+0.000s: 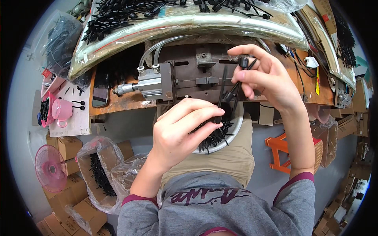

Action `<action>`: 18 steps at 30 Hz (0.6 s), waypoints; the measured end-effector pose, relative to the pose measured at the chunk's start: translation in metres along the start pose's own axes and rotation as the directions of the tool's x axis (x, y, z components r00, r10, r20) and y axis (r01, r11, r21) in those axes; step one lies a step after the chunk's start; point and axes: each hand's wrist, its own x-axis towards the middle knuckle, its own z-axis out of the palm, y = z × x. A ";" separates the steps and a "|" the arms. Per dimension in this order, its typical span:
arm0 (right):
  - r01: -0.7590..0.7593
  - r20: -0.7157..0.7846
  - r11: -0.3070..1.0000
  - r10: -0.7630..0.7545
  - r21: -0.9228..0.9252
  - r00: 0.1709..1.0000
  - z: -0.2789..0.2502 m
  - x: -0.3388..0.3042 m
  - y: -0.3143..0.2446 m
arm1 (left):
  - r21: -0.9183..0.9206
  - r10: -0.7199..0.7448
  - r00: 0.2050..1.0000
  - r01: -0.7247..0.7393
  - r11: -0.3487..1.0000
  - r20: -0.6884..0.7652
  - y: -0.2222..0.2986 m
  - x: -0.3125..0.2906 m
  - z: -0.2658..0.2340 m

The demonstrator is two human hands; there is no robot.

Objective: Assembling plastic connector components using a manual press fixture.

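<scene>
My left hand (177, 128) pinches a thin black cable tie (224, 84) between thumb and fingertips; its strap stands up in front of the bench. With thumb and curled fingers, my right hand (271, 76) grips several black cable ties (230, 95) with thick dark heads, close beside the left hand's tie. Below both hands a pale round tub (238, 128) sits over my lap with many similar black ties (214, 139) in it. Just beyond the hands is a dark metal fixture (185, 84) with small steel blocks (206, 81), joined to an air cylinder (151, 85) on its left.
A plastic-wrapped bundle (189, 24) with black ties on top lies across the back of the bench (315, 88). A phone (101, 91) and pink cup (62, 109) are left. A pink fan (51, 168), lined box (103, 173) and orange stool (277, 147) stand below.
</scene>
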 end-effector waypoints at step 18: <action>0.103 -0.134 0.995 -0.103 -0.006 0.986 -0.006 -0.010 0.011 | 0.552 0.024 0.995 -0.075 0.831 0.100 -0.037 -0.004 0.033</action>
